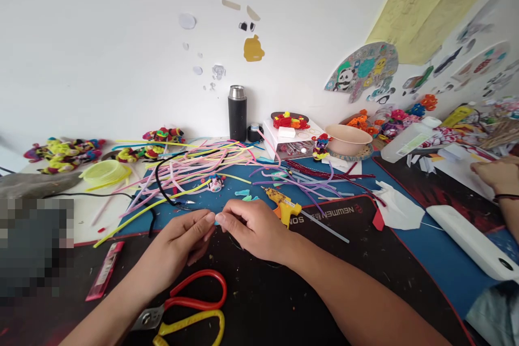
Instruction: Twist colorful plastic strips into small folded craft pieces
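Observation:
Above the black desk mat, my left hand [178, 240] and my right hand [255, 227] meet fingertip to fingertip. Both pinch a small light-blue piece [217, 221], mostly covered by the fingers, so its full shape is hidden. Just beyond the hands lie small turquoise pieces [243, 193] and a small figure [216, 183] made of fuzzy wire. A yellow hot glue gun [287, 206] rests behind my right hand, a clear glue stick trailing from it. Below my left hand lie scissors [198, 300], one handle loop red and the other yellow.
Pink and yellow pipe cleaners [194, 159] are heaped behind the hands. A black thermos [237, 113] stands by the wall. A pink box [106, 270] lies at left. At right are a white elongated device [472, 240] and another person's hand [497, 175].

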A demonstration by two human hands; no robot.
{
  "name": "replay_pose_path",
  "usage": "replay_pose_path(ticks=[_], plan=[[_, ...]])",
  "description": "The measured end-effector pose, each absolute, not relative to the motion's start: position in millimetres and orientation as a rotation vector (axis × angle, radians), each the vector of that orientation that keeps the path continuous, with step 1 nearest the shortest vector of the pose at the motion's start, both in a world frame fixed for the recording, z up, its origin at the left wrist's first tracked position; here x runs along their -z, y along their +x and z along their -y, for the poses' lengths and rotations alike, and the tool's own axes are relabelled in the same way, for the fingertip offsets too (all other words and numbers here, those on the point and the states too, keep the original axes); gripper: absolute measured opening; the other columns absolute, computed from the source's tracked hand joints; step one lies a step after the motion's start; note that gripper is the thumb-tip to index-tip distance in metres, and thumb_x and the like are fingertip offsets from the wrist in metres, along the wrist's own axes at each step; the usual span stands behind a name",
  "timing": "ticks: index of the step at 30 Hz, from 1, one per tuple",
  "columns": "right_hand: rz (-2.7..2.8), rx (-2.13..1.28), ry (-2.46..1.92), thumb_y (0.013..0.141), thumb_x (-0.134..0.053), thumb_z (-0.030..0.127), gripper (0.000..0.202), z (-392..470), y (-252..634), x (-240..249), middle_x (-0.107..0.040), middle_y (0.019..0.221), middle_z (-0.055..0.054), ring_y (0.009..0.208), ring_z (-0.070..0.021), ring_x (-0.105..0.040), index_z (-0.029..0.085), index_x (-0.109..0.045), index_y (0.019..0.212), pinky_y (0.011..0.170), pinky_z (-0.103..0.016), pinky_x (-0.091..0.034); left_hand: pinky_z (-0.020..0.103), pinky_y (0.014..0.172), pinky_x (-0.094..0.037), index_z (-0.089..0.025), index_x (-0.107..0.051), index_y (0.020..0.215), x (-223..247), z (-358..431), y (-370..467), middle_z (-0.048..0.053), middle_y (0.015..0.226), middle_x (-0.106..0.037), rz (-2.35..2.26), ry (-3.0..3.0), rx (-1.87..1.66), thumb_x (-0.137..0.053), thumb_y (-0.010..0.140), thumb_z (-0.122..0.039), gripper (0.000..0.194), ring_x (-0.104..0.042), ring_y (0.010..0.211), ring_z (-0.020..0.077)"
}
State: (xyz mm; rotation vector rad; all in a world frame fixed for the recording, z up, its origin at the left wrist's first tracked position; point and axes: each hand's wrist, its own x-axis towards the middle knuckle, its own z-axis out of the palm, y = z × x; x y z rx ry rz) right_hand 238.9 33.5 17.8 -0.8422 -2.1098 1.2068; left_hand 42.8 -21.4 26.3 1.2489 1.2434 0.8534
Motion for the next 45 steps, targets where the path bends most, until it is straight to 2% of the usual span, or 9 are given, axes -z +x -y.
replay_pose_path(ticks=[3, 6, 11, 16, 21, 28, 35, 41, 45], plan=[[2.141, -1.124, -0.839, 0.112, -0.052, 0.043, 0.039, -32.5, 238.2, -18.2, -0.057, 0.069, 0.003, 0.064, -0.0135, -0.053, 0.022, -0.052, 0.078, 0.065, -0.028, -0.033, 0.024, 0.044, -0.027, -0.024, -0.045, 0.063, -20.5, 22.0, 43.8, -0.009, 0.056, -0.032, -1.189, 1.189, -0.877, -0.066, 0.087, -0.084, 0.068, -0.025, 0.049, 0.0099], [2.140, -1.075, -0.870, 0.111, -0.050, 0.043, 0.043, -33.0, 238.1, -18.3, -0.050, 0.064, 0.004, 0.060, -0.0127, -0.046, 0.023, -0.045, 0.074, 0.062, -0.029, -0.029, 0.025, 0.044, -0.031, -0.023, -0.055, 0.068, -12.9, 20.6, 42.0, -0.010, 0.054, -0.031, -1.139, 1.144, -0.916, -0.066, 0.090, -0.082, 0.064, -0.026, 0.047, 0.0102], [2.086, -1.127, -0.907, 0.111, -0.050, 0.046, 0.045, -34.7, 238.9, -17.6, -0.052, 0.065, 0.004, 0.062, -0.0130, -0.047, 0.022, -0.047, 0.073, 0.062, -0.029, -0.030, 0.026, 0.052, -0.042, -0.020, -0.065, 0.070, -15.2, 19.4, 36.4, -0.001, 0.059, -0.057, -1.176, 1.339, -0.947, -0.060, 0.096, -0.079, 0.066, -0.049, 0.053, 0.0141], [2.070, -1.128, -0.891, 0.110, -0.049, 0.045, 0.048, -32.6, 237.8, -18.7, -0.042, 0.061, 0.005, 0.059, -0.0125, -0.039, 0.022, -0.041, 0.070, 0.060, -0.030, -0.027, 0.026, 0.054, -0.048, -0.021, -0.072, 0.082, -26.3, 24.0, 38.1, -0.002, 0.063, -0.058, -1.289, 1.544, -0.934, -0.064, 0.097, -0.074, 0.055, -0.056, 0.057, 0.0166], [2.073, -1.121, -0.876, 0.110, -0.048, 0.046, 0.049, -30.6, 236.9, -18.3, -0.037, 0.060, 0.006, 0.059, -0.0122, -0.035, 0.022, -0.037, 0.069, 0.060, -0.031, -0.025, 0.026, 0.058, -0.048, -0.023, -0.072, 0.082, -21.6, 25.7, 38.0, 0.001, 0.069, -0.070, -1.410, 1.926, -0.996, -0.059, 0.104, -0.051, 0.037, -0.061, 0.060, 0.0180], [2.047, -1.226, -0.868, 0.112, -0.047, 0.046, 0.049, -27.9, 236.4, -17.3, -0.046, 0.060, 0.004, 0.059, -0.0127, -0.044, 0.023, -0.045, 0.069, 0.061, -0.029, -0.032, 0.024, 0.049, -0.037, -0.024, -0.054, 0.068, -24.3, 28.9, 40.3, -0.005, 0.055, -0.053, -1.392, 2.124, -1.011, -0.051, 0.108, -0.035, 0.042, -0.050, 0.046, 0.0129], [2.062, -1.278, -0.820, 0.113, -0.047, 0.047, 0.045, -26.9, 238.4, -21.2, -0.052, 0.060, 0.004, 0.059, -0.0140, -0.054, 0.022, -0.058, 0.077, 0.063, -0.028, -0.039, 0.024, 0.049, -0.037, -0.024, -0.054, 0.068, -31.5, 29.3, 37.8, -0.005, 0.056, -0.053, -1.395, 2.066, -0.967, -0.051, 0.107, -0.038, 0.042, -0.051, 0.049, 0.0136], [2.073, -1.227, -0.810, 0.112, -0.050, 0.048, 0.046, -25.4, 238.4, -20.0, -0.053, 0.061, 0.004, 0.058, -0.0129, -0.052, 0.022, -0.053, 0.073, 0.062, -0.028, -0.037, 0.023, 0.050, -0.037, -0.023, -0.054, 0.066, -32.4, 29.8, 38.2, -0.005, 0.056, -0.052, -1.327, 2.025, -0.977, -0.053, 0.106, -0.036, 0.042, -0.049, 0.049, 0.0126], [2.061, -1.179, -0.831, 0.112, -0.050, 0.045, 0.047, -24.6, 238.3, -19.0, -0.050, 0.061, 0.004, 0.057, -0.0123, -0.048, 0.022, -0.049, 0.071, 0.060, -0.029, -0.034, 0.023, 0.050, -0.039, -0.022, -0.065, 0.072, -24.4, 29.0, 34.8, -0.004, 0.058, -0.055, -1.303, 1.767, -0.963, -0.056, 0.107, -0.048, 0.044, -0.049, 0.053, 0.0139]])
